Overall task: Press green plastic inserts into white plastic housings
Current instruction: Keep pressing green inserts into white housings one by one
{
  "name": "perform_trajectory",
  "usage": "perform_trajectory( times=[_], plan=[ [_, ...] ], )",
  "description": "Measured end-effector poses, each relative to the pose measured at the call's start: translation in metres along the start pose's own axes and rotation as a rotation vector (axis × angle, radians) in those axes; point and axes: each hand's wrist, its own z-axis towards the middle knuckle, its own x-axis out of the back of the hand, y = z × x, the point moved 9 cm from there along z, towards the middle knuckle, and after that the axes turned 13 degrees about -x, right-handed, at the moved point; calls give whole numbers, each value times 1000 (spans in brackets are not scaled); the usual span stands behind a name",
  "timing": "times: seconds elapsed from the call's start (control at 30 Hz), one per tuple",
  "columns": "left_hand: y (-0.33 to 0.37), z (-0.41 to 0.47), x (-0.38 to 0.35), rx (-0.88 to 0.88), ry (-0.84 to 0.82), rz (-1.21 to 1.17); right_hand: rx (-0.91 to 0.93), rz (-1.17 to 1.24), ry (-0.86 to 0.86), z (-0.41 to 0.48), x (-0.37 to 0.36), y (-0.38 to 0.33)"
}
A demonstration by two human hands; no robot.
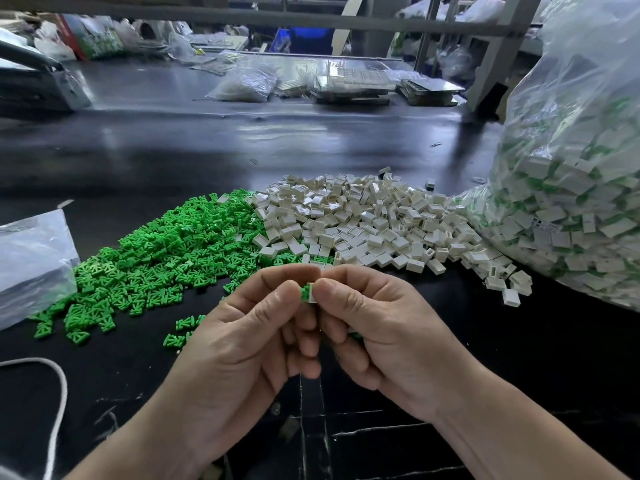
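Two hands meet low over the dark bench (173,150). The left hand (249,334) pinches a green insert (304,293) and the right hand (381,327) pinches a white housing (312,294), thumbs opposed, likely to press them together. The green pile (166,258) and white pile (363,220) lie just beyond, probably for easy reach, beside a filled bag (571,202).

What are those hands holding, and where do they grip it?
The left hand pinches a green insert, the right hand a white housing, each at its outer end.
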Motion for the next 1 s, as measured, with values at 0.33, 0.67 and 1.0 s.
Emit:
perform_trajectory(
  times=[0.33,0.67,1.0],
  plan=[
    [-4,-4,-13,103,-50,-116,-112,-24,-67,-2,-2,4],
    [-4,-4,-16,37,-36,-126,-128,8,-40,-2,-4,8],
    [-2,-4,-14,-12,-1,-80,-121,25,-3,-2,-5,10]
  ],
)
